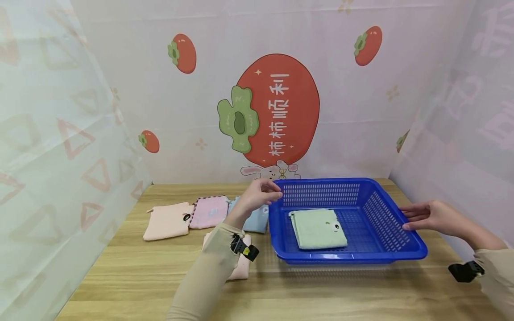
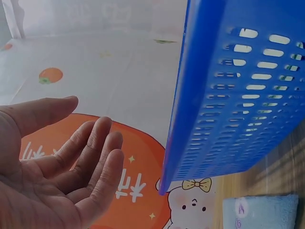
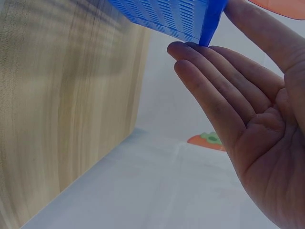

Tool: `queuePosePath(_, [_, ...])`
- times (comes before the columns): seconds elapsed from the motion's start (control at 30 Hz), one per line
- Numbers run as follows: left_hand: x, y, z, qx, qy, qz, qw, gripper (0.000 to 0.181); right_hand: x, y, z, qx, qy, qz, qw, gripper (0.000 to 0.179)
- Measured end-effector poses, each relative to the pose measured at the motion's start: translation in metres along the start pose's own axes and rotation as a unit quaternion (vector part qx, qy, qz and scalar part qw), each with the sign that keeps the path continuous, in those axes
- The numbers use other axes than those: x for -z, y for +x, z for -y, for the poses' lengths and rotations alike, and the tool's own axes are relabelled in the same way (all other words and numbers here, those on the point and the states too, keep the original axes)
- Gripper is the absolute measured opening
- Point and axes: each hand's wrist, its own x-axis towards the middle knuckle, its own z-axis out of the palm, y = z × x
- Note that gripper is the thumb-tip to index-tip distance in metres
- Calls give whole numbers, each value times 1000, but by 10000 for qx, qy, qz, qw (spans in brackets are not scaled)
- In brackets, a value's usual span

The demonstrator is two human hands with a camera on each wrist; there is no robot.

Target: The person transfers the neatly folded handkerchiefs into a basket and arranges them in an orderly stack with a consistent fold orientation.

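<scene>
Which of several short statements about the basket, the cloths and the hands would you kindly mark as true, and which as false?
1. The green cloth lies inside the basket. True.
2. The left hand grips the basket. False: the hand is open and does not touch it.
3. In the head view, the lilac cloth lies just left of the blue cloth. True.
4. The basket is red. False: it is blue.
5. The right hand is at the basket's right side. True.
6. Every cloth is in the basket. False: others lie on the table.
</scene>
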Motion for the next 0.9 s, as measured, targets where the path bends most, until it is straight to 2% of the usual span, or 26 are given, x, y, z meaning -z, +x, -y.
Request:
queuePosePath(0.47, [8, -7, 14, -90, 14, -228, 9997, 21, 1, 1, -4, 23, 24, 32, 10000, 58])
queuePosePath(0.6, [10, -9, 19, -144, -2, -209, 9997, 21, 2, 1, -7, 26, -108, -24, 9999, 58])
queuePosePath(0.9, [18, -15, 28, -120, 40, -154, 9998, 28, 2, 1, -6, 115, -20, -42, 9999, 57])
